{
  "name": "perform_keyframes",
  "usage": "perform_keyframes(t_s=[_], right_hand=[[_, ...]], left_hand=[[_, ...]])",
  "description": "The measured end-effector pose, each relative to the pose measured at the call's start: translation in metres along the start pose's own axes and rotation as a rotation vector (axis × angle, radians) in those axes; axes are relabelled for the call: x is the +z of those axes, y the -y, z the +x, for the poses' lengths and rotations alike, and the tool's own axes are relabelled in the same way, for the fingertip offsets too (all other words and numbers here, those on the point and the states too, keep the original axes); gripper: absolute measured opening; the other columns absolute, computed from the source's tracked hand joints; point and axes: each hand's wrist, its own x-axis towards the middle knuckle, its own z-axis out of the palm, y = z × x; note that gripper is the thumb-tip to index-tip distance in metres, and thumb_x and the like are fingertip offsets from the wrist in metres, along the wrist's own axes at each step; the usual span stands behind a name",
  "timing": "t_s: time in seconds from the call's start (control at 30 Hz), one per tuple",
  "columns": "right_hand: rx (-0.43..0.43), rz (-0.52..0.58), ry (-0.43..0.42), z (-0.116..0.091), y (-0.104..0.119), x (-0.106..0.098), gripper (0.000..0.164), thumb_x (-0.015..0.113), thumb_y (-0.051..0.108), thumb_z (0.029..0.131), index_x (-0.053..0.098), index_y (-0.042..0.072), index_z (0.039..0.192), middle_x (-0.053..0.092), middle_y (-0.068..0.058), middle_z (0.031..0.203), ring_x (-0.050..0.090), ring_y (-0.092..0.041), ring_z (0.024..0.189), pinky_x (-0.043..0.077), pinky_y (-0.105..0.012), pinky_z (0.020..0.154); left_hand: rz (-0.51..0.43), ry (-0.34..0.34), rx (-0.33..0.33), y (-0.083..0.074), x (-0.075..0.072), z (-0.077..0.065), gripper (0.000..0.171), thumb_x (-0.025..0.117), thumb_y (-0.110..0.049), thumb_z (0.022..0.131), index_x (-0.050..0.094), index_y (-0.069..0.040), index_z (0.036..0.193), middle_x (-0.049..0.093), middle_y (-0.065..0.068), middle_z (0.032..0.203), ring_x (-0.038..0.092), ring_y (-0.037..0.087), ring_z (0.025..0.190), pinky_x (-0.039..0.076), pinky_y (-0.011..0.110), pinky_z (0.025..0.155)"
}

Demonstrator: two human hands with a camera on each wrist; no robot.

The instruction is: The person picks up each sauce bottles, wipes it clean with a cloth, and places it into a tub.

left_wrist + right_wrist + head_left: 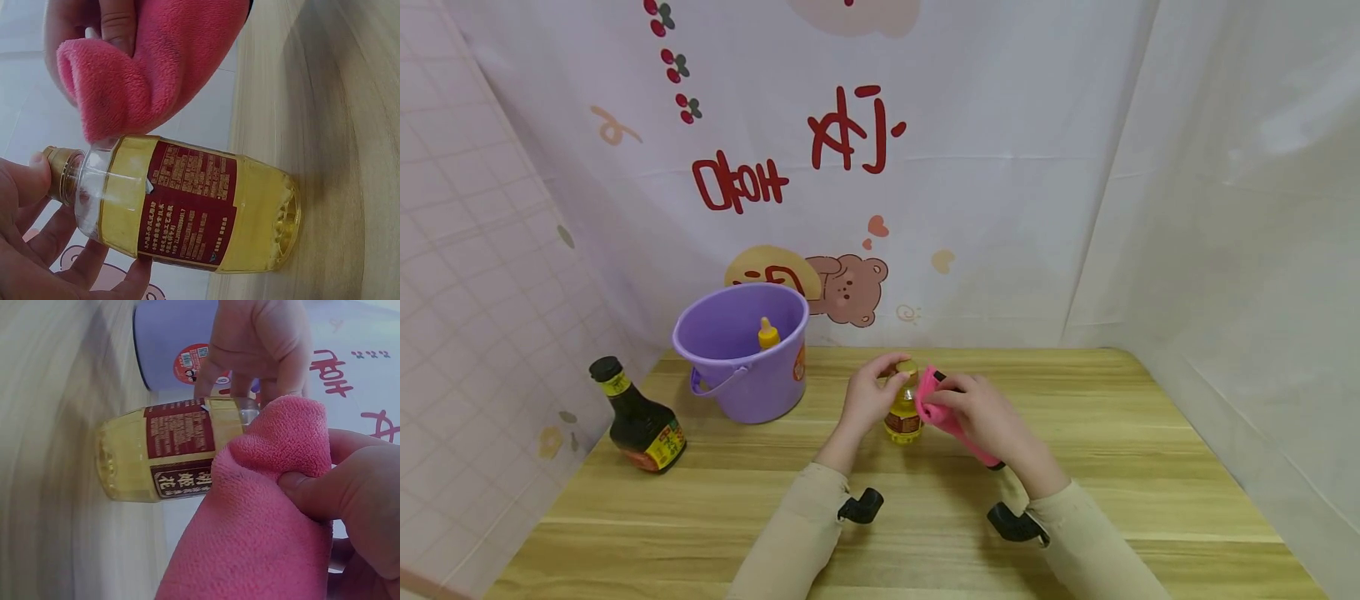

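Note:
A small bottle of golden cooking oil (904, 423) with a gold cap and a dark red label (187, 203) stands upright on the wooden table. My left hand (868, 393) grips it at the cap and neck, with the thumb against the cap and the other fingers behind the neck and shoulder. In my right hand (988, 417) is a fluffy pink cloth (250, 500), pinched with the thumb on top. One bunched end of the cloth lies right at the bottle's shoulder in the left wrist view, and the rest hangs down toward the table.
Left of the hands stands a purple bucket (763, 396) with a yellow-topped bottle (768, 336) inside. Farther left is a dark sauce bottle (643, 425) with a black cap. A printed white curtain (1000, 183) hangs behind the table (1112, 467).

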Motion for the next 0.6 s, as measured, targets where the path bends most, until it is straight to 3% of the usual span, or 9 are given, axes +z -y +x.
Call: perform_keyframes(t_s=[0.4,0.6], right_hand=[[0.011,-0.004,0.041,-0.017,-0.003,0.018,0.024,0.084,0.013,0.080,0.077,0.023,0.101,0.065,-0.001,0.104,0.060,-0.024,0.095,0.053,-0.040,0.081],[-0.010,-0.018,0.123,-0.023,-0.004,0.031,0.022,0.086,0.021,0.078,0.077,0.022,0.098,0.066,-0.001,0.100,0.062,-0.023,0.085,0.054,-0.039,0.075]], left_hand=[[0.001,-0.003,0.038,-0.003,-0.001,-0.001,0.025,0.068,-0.010,0.094,0.070,-0.009,0.119,0.069,0.008,0.105,0.064,0.027,0.102,0.049,0.046,0.093],[-0.001,0.001,0.029,-0.004,-0.002,-0.001,0.025,0.068,-0.009,0.094,0.070,-0.008,0.119,0.070,0.009,0.107,0.064,0.027,0.103,0.049,0.046,0.094]])
